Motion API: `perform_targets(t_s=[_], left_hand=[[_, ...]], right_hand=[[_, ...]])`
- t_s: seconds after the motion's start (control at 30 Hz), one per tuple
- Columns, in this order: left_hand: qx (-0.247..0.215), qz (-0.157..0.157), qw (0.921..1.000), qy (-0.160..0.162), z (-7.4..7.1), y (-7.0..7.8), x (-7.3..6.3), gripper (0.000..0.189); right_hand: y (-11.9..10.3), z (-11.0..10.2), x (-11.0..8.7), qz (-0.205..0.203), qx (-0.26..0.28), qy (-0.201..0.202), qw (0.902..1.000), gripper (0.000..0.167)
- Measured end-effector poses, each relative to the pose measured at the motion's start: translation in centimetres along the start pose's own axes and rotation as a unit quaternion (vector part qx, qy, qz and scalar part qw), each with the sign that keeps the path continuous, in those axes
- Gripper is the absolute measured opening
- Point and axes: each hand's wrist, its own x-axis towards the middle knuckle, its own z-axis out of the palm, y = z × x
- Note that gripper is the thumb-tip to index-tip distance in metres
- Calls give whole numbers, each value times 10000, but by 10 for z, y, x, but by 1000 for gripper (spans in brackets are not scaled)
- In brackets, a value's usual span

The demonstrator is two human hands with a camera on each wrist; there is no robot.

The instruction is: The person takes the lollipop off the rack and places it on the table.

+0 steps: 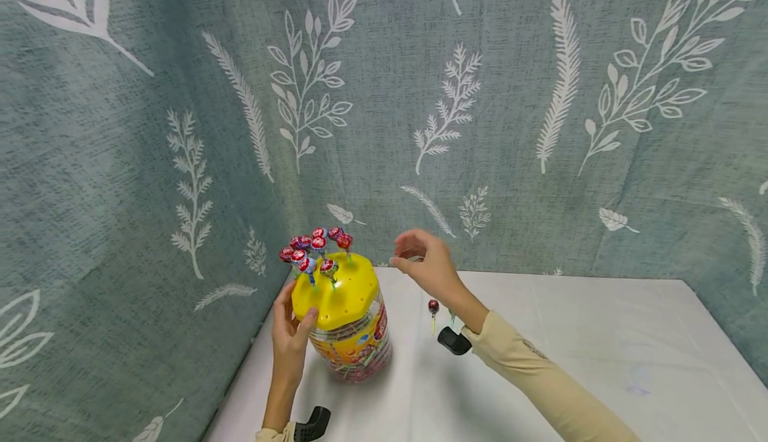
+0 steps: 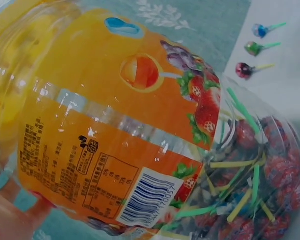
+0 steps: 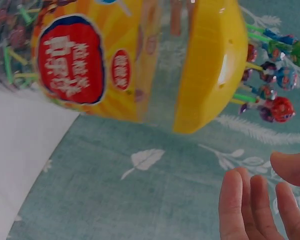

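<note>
A clear plastic lollipop jar (image 1: 351,345) with a yellow lid (image 1: 351,295) stands upright on the table. Several wrapped lollipops (image 1: 319,243) stick up out of holes in the lid, mostly at its far left side. My left hand (image 1: 289,345) grips the jar at the left, thumb on the front edge of the lid and fingers around the side. To the right of the jar, my right hand (image 1: 429,265) hangs in the air, fingers loosely curved and holding nothing. In the left wrist view, more lollipops (image 2: 285,170) fill the bottom of the jar.
On the white table (image 1: 570,349), a dark red lollipop (image 1: 433,307) lies right of the jar. The left wrist view shows a green lollipop (image 2: 253,48) and a blue lollipop (image 2: 260,30) beside it. A leaf-patterned curtain (image 1: 384,129) stands behind and at the left.
</note>
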Motion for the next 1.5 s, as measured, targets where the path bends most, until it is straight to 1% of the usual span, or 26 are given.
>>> perform_targets(t_s=[0.1,0.13,0.17,0.27,0.33,0.37,0.5,0.57,0.73,0.83,0.93,1.03,1.23,1.37,1.5], left_hand=[[29,0,10000,-17,0,-1,-1,60],[44,2,10000,-15,0,-1,-1,60],[63,18,10000,-9,0,-1,-1,60],[85,73,9999,0,-1,-2,-1,60],[100,116,9999,16,-2,-4,-1,60],[103,134,9999,27,-2,-5,-1,60],[120,169,9998,65,-3,-6,-2,60],[110,191,9997,69,-3,-6,-3,61],[87,204,9997,107,-4,-6,-4,62],[99,208,9997,123,-5,-7,-4,61],[134,244,9996,97,-4,-7,-3,61],[142,281,9995,73,-3,-7,-3,61],[53,285,9996,62,-1,-5,-3,62],[30,181,9998,65,0,-4,-4,62],[-32,105,9999,78,0,-4,-4,60]], right_hand=[[-20,5,0,-140,-15,-16,9999,25],[-21,6,1,-278,-28,-21,9996,25],[-23,8,2,-333,-7,-33,9994,25],[-27,13,6,-415,59,-129,9990,26],[-23,18,9,-476,91,-187,9987,27],[-23,20,11,-424,133,-212,9988,28],[-6,31,21,-583,164,-247,9979,32],[-2,37,25,-624,170,-268,9975,34],[-3,53,29,-707,-65,-260,9971,35],[-2,62,30,-805,-254,-157,9963,34],[0,68,31,-870,-306,-30,9957,33],[1,72,31,-898,-282,64,9955,32],[2,72,31,-1016,-402,147,9939,32],[2,73,32,-1068,-500,103,9930,33],[0,73,32,-1135,-436,16,9926,32]])
